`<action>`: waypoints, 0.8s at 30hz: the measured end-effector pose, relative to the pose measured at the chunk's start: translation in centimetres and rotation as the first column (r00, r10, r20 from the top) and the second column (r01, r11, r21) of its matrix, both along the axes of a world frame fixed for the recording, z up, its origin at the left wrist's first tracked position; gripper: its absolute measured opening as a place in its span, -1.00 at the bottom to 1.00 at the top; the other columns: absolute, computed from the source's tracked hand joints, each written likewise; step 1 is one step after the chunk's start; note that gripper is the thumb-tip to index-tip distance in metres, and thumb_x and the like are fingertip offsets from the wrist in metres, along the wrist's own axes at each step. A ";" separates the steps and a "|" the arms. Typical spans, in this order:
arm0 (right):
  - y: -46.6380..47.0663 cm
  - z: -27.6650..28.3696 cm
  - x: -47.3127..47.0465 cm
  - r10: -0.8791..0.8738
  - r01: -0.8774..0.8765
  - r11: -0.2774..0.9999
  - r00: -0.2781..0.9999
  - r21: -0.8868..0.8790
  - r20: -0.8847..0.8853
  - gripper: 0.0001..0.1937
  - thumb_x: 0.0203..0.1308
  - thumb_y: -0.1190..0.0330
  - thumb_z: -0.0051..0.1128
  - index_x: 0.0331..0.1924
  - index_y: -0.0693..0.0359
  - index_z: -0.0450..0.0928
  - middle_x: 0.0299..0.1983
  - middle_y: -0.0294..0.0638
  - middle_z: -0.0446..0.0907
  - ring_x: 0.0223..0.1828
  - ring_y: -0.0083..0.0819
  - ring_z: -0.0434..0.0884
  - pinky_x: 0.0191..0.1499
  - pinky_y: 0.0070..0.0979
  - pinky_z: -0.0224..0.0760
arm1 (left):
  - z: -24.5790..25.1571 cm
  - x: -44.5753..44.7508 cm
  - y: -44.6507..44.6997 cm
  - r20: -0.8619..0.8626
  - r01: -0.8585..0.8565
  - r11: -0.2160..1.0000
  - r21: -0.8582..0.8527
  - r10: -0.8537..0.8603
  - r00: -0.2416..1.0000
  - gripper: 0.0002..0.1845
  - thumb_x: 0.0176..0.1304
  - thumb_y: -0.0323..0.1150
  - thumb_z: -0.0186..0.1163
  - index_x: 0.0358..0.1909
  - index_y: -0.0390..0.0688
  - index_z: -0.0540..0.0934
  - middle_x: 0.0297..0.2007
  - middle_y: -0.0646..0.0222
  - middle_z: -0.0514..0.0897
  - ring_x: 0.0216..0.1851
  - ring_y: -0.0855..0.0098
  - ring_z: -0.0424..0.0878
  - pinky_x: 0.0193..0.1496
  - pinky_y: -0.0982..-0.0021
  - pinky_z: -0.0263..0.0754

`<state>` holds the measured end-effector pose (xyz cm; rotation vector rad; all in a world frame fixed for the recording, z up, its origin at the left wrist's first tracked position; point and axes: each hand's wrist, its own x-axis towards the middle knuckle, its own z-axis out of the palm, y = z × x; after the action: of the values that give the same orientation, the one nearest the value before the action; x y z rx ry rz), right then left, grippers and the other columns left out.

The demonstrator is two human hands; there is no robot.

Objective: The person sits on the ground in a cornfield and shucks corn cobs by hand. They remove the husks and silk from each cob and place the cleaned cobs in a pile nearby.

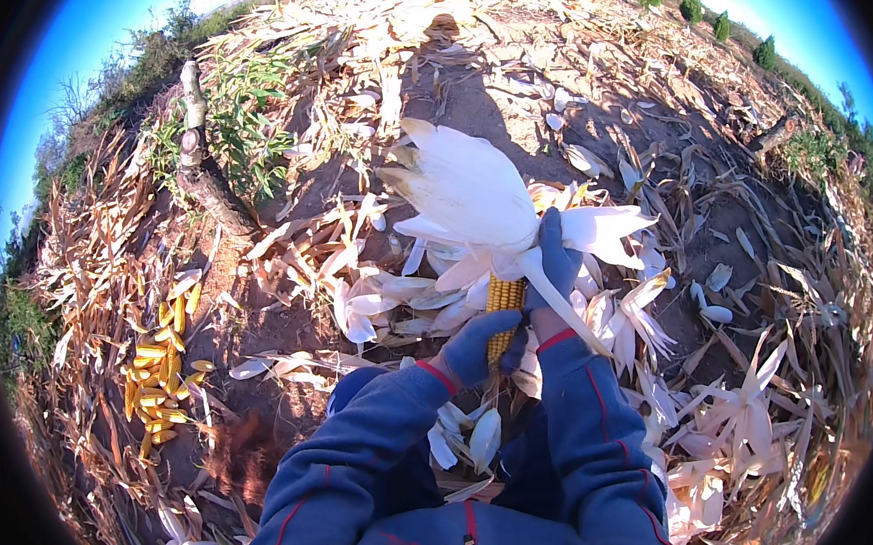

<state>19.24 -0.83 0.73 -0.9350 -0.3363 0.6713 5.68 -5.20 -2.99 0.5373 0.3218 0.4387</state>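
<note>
An ear of yellow corn (505, 294) is held upright before me, its kernels bare along the lower part. Pale husk leaves (478, 189) spread from its upper end, folded back and fanned out to both sides. My left hand (477, 343), in a grey-blue glove, grips the cob near its lower end. Around the base of the husk, on the right of the ear, closes my gloved right hand (555, 260). One narrow husk strip (564, 305) hangs down across my right wrist. Part of the right hand's fingers is hidden behind the ear and husk.
A heap of husked corn ears (161, 376) lies on the ground to the left. Loose husks (405, 297) litter the soil ahead, with more husks (740, 407) at right. A cut tree stump (198, 149) with leafy shoots (256, 115) rises at the upper left. Another stump (777, 135) stands far right.
</note>
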 end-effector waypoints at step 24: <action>-34.6 2.6 33.6 -0.528 0.560 0.801 0.828 -0.212 0.190 -0.62 0.14 0.20 0.25 -0.07 0.29 0.52 -0.24 -0.23 0.59 -0.36 -0.54 0.57 -0.35 -0.61 0.46 | 0.9 -4.7 5.2 -0.599 0.109 0.658 0.745 0.588 0.543 -0.61 -0.13 -0.24 0.41 -0.28 -0.19 0.53 -0.56 0.45 0.55 -0.74 0.60 0.41 -0.73 0.56 0.30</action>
<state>52.88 -35.47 3.30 -1.2605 -0.0695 0.1197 0.98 -0.03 -2.08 1.5219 1.1989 0.6007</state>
